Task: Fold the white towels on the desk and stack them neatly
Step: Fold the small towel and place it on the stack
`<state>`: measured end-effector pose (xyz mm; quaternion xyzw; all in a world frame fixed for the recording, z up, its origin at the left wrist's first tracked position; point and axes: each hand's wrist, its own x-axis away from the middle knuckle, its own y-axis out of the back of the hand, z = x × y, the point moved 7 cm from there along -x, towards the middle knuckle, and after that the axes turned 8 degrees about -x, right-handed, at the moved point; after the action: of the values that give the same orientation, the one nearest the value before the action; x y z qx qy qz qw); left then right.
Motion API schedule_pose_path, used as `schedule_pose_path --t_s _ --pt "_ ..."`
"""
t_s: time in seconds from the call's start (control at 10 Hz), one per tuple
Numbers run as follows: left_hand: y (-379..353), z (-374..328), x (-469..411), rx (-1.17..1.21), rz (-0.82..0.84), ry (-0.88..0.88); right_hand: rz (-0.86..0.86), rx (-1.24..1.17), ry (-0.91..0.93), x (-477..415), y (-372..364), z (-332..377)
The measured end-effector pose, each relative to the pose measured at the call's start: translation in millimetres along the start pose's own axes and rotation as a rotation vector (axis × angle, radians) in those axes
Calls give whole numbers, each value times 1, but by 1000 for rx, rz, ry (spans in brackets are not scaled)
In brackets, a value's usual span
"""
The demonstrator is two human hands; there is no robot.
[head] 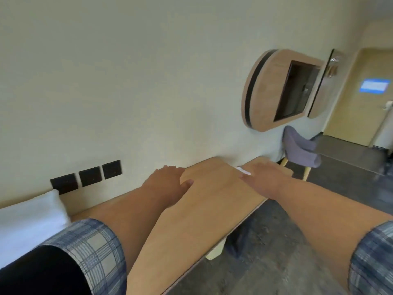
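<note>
A long wooden desk [204, 209] runs along the wall. My left hand [168, 184] hovers over its far part, fingers apart, holding nothing. My right hand [263, 179] reaches out flat near the desk's far end, fingers spread; a small white item [243, 170] lies on the desk just past its fingertips, too small to identify. White fabric [27, 222], a towel or pillow, lies at the left beside the desk's near end. Both forearms are bare below plaid sleeves.
Three dark wall switch plates [89, 176] sit above the desk at the left. A rounded wooden wall cabinet [274, 90] hangs at the right. A grey chair [299, 147] stands beyond the desk's far end. Dark floor [287, 241] lies to the right; a door [361, 96] is farther back.
</note>
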<state>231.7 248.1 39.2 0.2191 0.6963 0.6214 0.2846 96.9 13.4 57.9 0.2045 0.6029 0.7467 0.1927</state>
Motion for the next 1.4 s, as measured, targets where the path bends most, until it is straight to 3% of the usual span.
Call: schedule_pose_path --t_s 0.1,0.3,0.6,1.0,1.4 --pt "-5 -92 -8 65 15 -84 -82 -82 -91 42 36 -95" --pt "-6 -225 -24 71 10 -250 -65 -39 -274 87 51 -221" --pt "-36 -319 -79 275 20 -301 -139 -47 -396 69 61 -316" --pt "-101 -405 -277 81 77 -422 -189 -66 -412 -87 51 -419" --pt "-190 -522 -430 -16 167 -379 -99 -106 -427 -240 15 -603"
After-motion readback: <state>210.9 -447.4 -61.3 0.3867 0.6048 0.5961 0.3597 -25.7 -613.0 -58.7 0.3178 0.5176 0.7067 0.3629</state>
